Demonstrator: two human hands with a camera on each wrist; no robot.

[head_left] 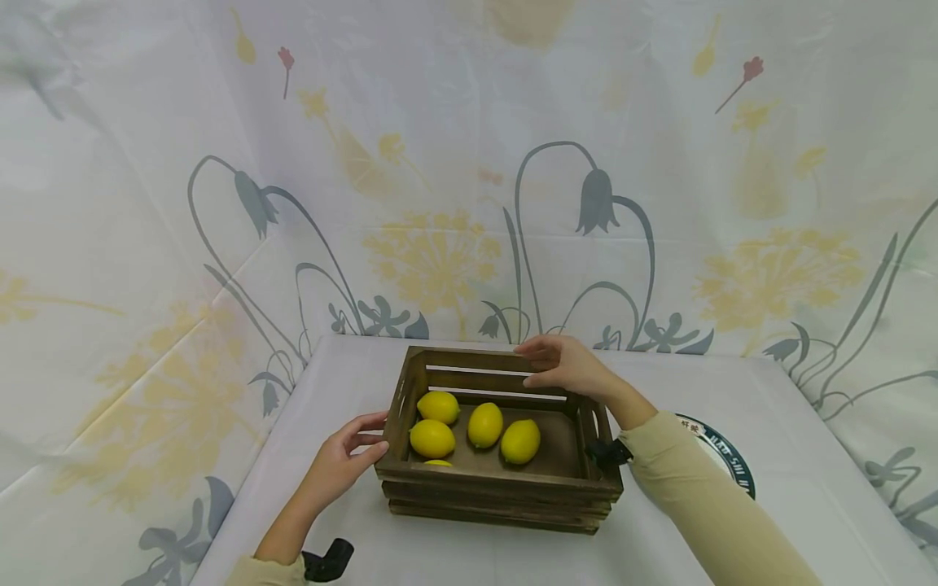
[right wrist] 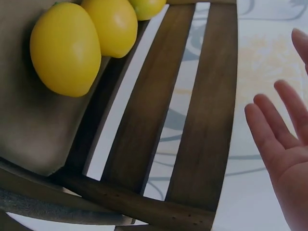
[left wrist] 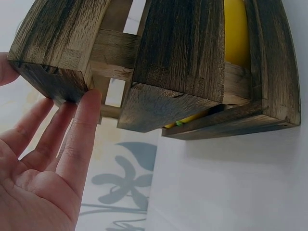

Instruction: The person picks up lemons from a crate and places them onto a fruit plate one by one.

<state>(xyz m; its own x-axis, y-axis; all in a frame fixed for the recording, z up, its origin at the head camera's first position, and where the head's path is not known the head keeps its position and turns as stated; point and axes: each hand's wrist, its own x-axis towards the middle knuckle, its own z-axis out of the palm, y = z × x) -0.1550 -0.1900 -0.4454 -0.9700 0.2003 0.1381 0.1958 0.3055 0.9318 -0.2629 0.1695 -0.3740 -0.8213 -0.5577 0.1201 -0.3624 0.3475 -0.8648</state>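
Note:
A dark brown slatted wooden crate (head_left: 498, 480) stands on the white table, with several yellow lemons (head_left: 485, 426) lying mostly in its left half. One lemon is largely hidden behind the front wall. My left hand (head_left: 344, 456) is at the crate's left end; in the left wrist view its extended fingers (left wrist: 79, 139) touch the outer slats and the thumb lies by the corner. Over the crate's far right side hovers my right hand (head_left: 567, 370), its fingers loosely bent and holding nothing. The right wrist view shows that hand apart from the slatted wall (right wrist: 202, 106).
A white cloth with grey and yellow flower prints (head_left: 469, 203) hangs behind the table. To the right of the crate, partly under the right sleeve, is a round dark-green printed logo (head_left: 733, 464) on the white table cover (head_left: 813, 488). Black wrist straps (head_left: 330, 561) are on both arms.

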